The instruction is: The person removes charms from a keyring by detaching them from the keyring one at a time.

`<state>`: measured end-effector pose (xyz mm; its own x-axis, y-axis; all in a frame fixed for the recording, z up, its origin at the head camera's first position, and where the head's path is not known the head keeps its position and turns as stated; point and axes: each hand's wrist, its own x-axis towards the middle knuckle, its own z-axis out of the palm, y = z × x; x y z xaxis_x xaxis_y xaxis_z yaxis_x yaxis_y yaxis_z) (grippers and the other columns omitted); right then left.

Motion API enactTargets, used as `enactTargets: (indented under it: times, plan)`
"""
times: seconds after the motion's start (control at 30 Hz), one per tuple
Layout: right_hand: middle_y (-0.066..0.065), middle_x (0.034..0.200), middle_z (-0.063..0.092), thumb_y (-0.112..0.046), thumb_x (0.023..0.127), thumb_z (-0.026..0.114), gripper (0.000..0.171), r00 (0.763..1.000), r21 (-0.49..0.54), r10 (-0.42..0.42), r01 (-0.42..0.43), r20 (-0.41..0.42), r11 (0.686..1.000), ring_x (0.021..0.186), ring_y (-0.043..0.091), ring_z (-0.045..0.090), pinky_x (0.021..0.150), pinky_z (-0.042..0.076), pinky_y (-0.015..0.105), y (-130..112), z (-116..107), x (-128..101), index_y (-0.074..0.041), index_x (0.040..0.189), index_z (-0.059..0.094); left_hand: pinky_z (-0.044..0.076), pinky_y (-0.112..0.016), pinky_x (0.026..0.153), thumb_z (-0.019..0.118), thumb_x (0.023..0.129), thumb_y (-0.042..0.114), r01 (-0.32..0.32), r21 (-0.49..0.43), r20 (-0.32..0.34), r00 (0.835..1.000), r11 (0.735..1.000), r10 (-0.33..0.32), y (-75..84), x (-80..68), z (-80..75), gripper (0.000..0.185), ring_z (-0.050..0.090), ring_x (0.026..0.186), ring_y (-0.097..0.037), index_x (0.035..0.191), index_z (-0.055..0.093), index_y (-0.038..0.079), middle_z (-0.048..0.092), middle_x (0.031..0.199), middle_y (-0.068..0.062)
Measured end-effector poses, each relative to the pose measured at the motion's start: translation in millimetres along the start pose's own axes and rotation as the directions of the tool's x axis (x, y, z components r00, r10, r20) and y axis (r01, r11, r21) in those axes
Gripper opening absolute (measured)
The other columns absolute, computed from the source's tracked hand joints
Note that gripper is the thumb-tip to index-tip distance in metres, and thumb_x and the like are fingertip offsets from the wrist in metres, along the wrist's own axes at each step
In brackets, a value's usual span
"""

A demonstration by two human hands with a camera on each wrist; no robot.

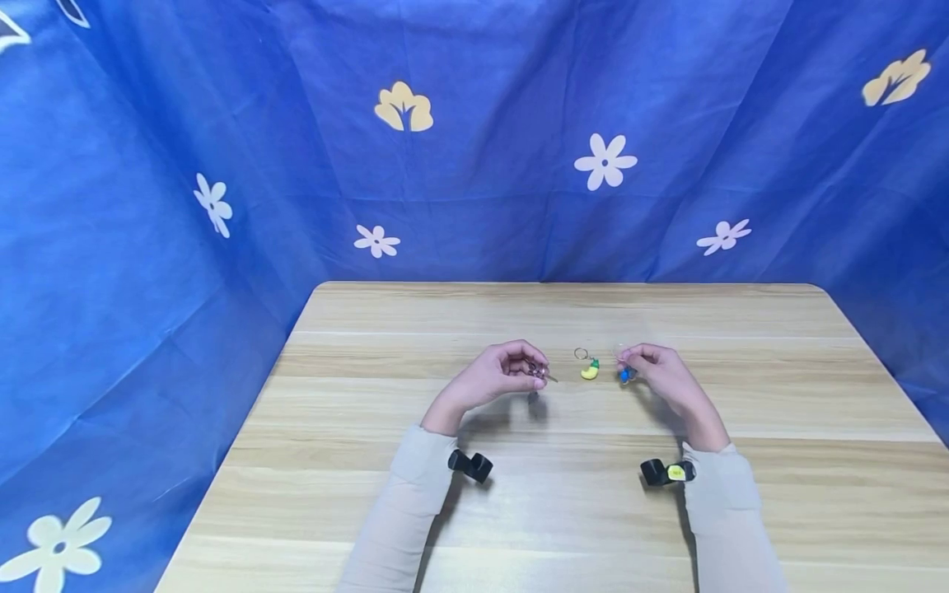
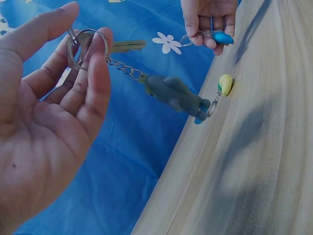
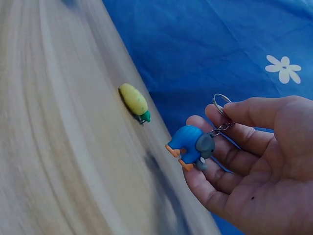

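My left hand (image 1: 535,372) is raised just above the wooden table (image 1: 563,511) and pinches a metal key ring (image 2: 87,48) between thumb and fingers. A silver key (image 2: 124,46) hangs on that ring, along with a short chain and a grey fish-shaped charm (image 2: 176,95). My right hand (image 1: 632,362) pinches the ring (image 3: 221,102) of a second keychain, whose blue figure charm (image 3: 190,145) dangles against the fingers. Between the two hands a yellow charm with a green tip and its own ring (image 1: 589,369) lies on the table, untouched.
Blue cloth with white and yellow flowers (image 1: 474,148) hangs behind and on both sides of the table. A black camera unit is strapped to each wrist (image 1: 470,465) (image 1: 666,472). Pale sleeves cover both forearms.
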<state>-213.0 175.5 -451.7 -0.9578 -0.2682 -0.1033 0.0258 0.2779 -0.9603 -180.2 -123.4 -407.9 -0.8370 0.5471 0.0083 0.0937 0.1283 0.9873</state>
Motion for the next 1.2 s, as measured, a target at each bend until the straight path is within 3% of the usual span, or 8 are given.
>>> enactTargets:
  times: [0.2,0.4,0.5,0.67,0.87,0.93,1.1,1.2]
  plan:
    - [0.034,0.125,0.054,-0.008,0.099,0.044,0.03,1.0,0.025,0.017,-0.017,0.017,1.0,0.091,0.005,0.066,0.084,0.052,0.016,7.1,-1.7,1.5,0.017,0.113,0.054,0.054,-0.023,0.075,0.07,0.083,0.002,-0.008,0.035,-0.007,1.0,0.999,0.008,-0.5,0.7,-0.5,0.032,0.062,0.08,-0.008,0.113,0.059,-0.004,0.066,0.093,-0.001]
    - [0.032,0.123,0.055,-0.01,0.1,0.046,0.031,1.0,0.02,0.012,-0.012,0.015,1.0,0.092,0.003,0.064,0.083,0.052,0.015,12.6,-1.6,2.3,0.018,0.113,0.054,0.053,-0.021,0.074,0.07,0.083,0.001,-0.006,0.028,-0.017,1.0,1.0,0.007,0.5,-0.1,-1.2,0.037,0.061,0.08,-0.008,0.116,0.056,-0.01,0.065,0.098,-0.007]
    - [0.026,0.119,0.06,-0.011,0.1,0.047,0.032,1.0,0.019,0.022,-0.022,0.004,1.0,0.091,0.001,0.063,0.084,0.052,0.015,14.2,-2.8,2.2,0.017,0.114,0.054,0.053,-0.021,0.075,0.07,0.083,0.0,-0.007,0.016,-0.017,1.0,1.0,0.007,0.8,-0.1,-1.5,0.037,0.061,0.08,-0.008,0.116,0.056,-0.011,0.066,0.097,-0.005]
    - [0.008,0.107,0.067,-0.015,0.1,0.049,0.034,0.999,0.023,0.033,-0.032,-0.023,0.999,0.087,-0.001,0.062,0.082,0.051,0.015,16.5,-5.5,3.5,0.015,0.117,0.054,0.052,-0.021,0.073,0.07,0.083,0.002,0.007,0.023,-0.03,1.0,1.0,-0.006,0.6,-0.2,-2.9,0.031,0.06,0.08,-0.01,0.112,0.06,-0.003,0.065,0.09,0.002]
    - [0.02,0.125,0.059,-0.02,0.1,0.051,0.036,0.998,0.025,0.029,-0.028,-0.063,0.999,0.093,-0.007,0.057,0.084,0.049,0.012,21.3,-7.1,7.3,0.013,0.115,0.055,0.051,-0.022,0.072,0.071,0.082,0.003,0.01,0.014,-0.036,0.999,1.0,-0.009,0.5,0.7,-4.3,0.031,0.06,0.079,-0.011,0.112,0.061,-0.001,0.065,0.088,0.002]
    - [0.018,0.126,0.058,-0.021,0.1,0.052,0.035,0.997,0.028,0.03,-0.028,-0.066,0.999,0.095,-0.009,0.057,0.084,0.049,0.011,22.6,-7.4,8.5,0.011,0.114,0.056,0.053,-0.024,0.073,0.071,0.082,0.002,0.012,0.006,-0.034,0.999,1.0,-0.012,0.5,0.9,-4.3,0.031,0.061,0.079,-0.011,0.112,0.061,-0.001,0.065,0.089,0.002]
    - [-0.002,0.103,0.066,-0.018,0.099,0.051,0.034,0.998,0.062,0.004,0.0,-0.07,0.998,0.09,-0.004,0.061,0.083,0.051,0.014,25.2,-8.6,11.2,0.011,0.116,0.054,0.055,-0.026,0.075,0.071,0.082,0.001,0.019,-0.014,-0.03,0.999,1.0,-0.019,-1.1,1.3,-3.7,0.032,0.062,0.081,-0.012,0.112,0.06,-0.002,0.065,0.091,0.001]
    - [-0.005,0.096,0.067,-0.017,0.099,0.051,0.035,0.997,0.04,-0.014,0.017,-0.081,0.999,0.087,-0.002,0.062,0.081,0.051,0.014,26.0,-8.5,13.1,0.013,0.118,0.054,0.054,-0.024,0.077,0.071,0.082,0.001,0.031,-0.022,-0.032,0.999,0.999,-0.032,-2.3,0.6,-3.7,0.032,0.062,0.083,-0.012,0.112,0.061,-0.001,0.066,0.095,-0.001]
